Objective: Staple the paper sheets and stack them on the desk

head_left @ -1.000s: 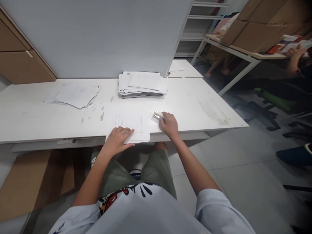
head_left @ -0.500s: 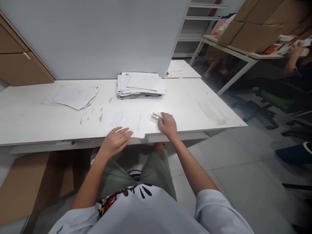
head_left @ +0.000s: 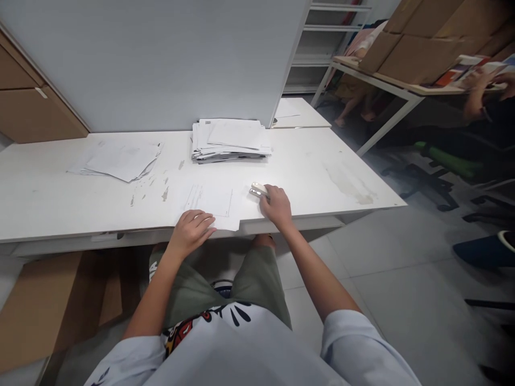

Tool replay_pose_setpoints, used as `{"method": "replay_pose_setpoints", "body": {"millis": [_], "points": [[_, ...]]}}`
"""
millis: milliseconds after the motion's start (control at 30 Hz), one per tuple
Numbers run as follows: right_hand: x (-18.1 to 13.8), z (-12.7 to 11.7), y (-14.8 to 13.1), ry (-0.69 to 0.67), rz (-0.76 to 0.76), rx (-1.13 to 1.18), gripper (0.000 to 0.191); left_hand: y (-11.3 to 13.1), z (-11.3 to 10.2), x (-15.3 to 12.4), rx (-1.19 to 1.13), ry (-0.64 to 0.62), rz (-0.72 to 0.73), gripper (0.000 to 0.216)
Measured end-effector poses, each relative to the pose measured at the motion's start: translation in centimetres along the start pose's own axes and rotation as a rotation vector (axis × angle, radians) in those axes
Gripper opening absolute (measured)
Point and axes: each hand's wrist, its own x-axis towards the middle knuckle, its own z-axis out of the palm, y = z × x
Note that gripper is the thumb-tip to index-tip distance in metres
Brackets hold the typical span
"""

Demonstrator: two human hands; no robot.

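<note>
Palm down, your left hand (head_left: 191,230) lies open across a white printed paper sheet (head_left: 217,206), presumably to keep it from sliding, since its near edge overhangs the white flat-topped table (head_left: 309,171). Your right hand (head_left: 277,205) is wrapped around the rear of a small cream-and-silver stapler (head_left: 257,189) just right of that sheet; holding it there leaves the front end exposed, facing the paper. Farther out, a thick stack of white paper (head_left: 235,135) sits near the smooth grey panel (head_left: 181,64), and a thin, fanned pile of white sheets (head_left: 123,161) lies to its left, both likely set back to stay separate.
</note>
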Motion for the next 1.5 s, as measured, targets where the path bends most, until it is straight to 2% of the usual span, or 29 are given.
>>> {"method": "replay_pose_setpoints", "body": {"millis": [100, 167, 367, 500, 567, 733, 933, 1067, 1167, 1267, 1333, 1433, 1500], "points": [[0.0, 0.0, 0.0, 0.007, -0.002, 0.001, 0.030, 0.1, 0.3, 0.2, -0.008, -0.073, -0.027, 0.035], [-0.1, 0.1, 0.0, 0.015, -0.006, 0.005, 0.030, 0.0, 0.7, 0.2, -0.024, -0.101, -0.017, 0.032], [-0.1, 0.0, 0.5, 0.010, -0.031, 0.046, 0.032, 0.8, 1.1, 0.8, 0.006, -0.050, -0.029, 0.025], [0.1, -0.2, 1.4, -0.038, -0.117, 0.176, 0.030, 2.4, 2.4, 2.3, -0.070, -0.169, 0.006, 0.043], [0.2, -0.3, 1.8, -0.073, -0.142, 0.243, 0.029, 3.0, 3.5, 3.1, -0.106, -0.219, 0.011, 0.042], [0.4, -0.7, 1.8, -0.119, -0.138, 0.331, 0.030, 4.4, 6.2, 5.2, -0.153, -0.139, -0.152, 0.044], [0.4, -0.8, 1.3, -0.058, -0.139, 0.396, 0.031, 7.3, 8.0, 7.5, -0.161, -0.115, -0.113, 0.044], [0.6, -0.9, 1.3, -0.029, -0.203, 0.398, 0.027, 8.8, 8.6, 7.4, -0.134, -0.072, -0.103, 0.042], [1.3, -1.2, 1.8, -0.092, -0.273, 0.368, 0.025, 9.1, 8.3, 6.9, -0.075, -0.031, -0.133, 0.040], [2.2, -1.7, 2.3, -0.230, -0.345, 0.298, 0.023, 7.6, 7.3, 6.4, -0.005, -0.006, -0.180, 0.041], [2.5, -1.8, 2.6, -0.286, -0.366, 0.246, 0.024, 5.3, 6.3, 6.1, 0.014, -0.029, -0.107, 0.045], [2.5, -1.7, 2.6, -0.275, -0.357, 0.219, 0.031, 0.1, 4.1, 5.4, 0.064, -0.032, 0.130, 0.045], [2.4, -1.5, 2.5, -0.258, -0.336, 0.224, 0.032, -3.9, 2.3, 5.5, 0.179, 0.109, 0.153, 0.033]]}}
